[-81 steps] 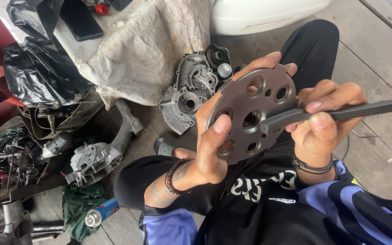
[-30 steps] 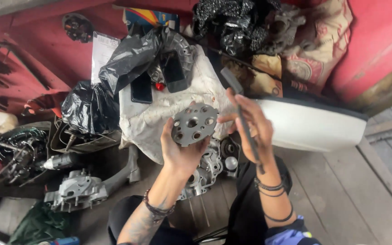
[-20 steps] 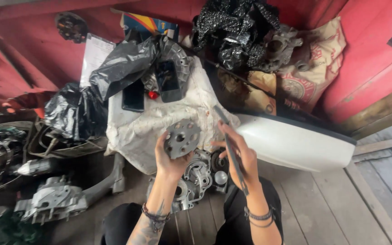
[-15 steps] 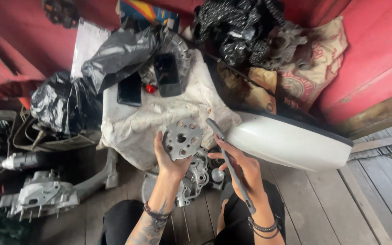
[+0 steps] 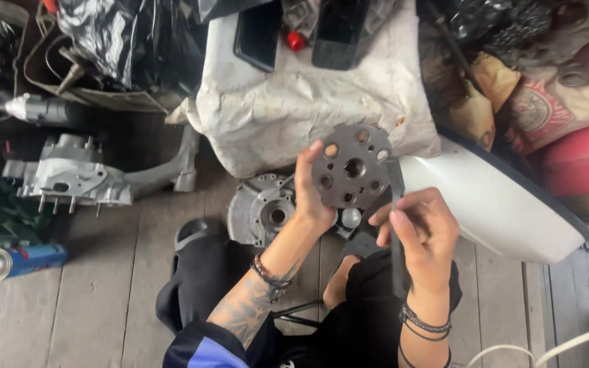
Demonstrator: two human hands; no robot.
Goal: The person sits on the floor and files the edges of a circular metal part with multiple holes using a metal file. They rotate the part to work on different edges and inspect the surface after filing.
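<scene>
Round grey metal plate [image 5: 350,167] with several holes, held up at chest height above the wooden floor [image 5: 97,286], its flat face turned toward the camera. Left hand [image 5: 311,194] closed on the plate's left edge, thumb up along the rim, fingers hidden behind the disc. Right hand [image 5: 420,228] closed around a flat dark metal bar [image 5: 397,225], gripped at mid-length between thumb and fingers; bar standing nearly upright, its top end touching the plate's right edge. Bracelets on both wrists.

Directly beneath the plate, on the floor: a grey engine casing [image 5: 264,211] with a round central bore, partly hidden by the left forearm. Behind the plate, a lumpy white sack [image 5: 294,102] with two black flat objects lying on top. To the right, just beside the right hand, a white curved body panel [image 5: 499,204]. Far left, another engine casing [image 5: 69,177] with studs, and nearer the camera a blue spray can [image 5: 18,261] lying on its side. Black plastic bags [image 5: 117,41] at the upper left.
</scene>
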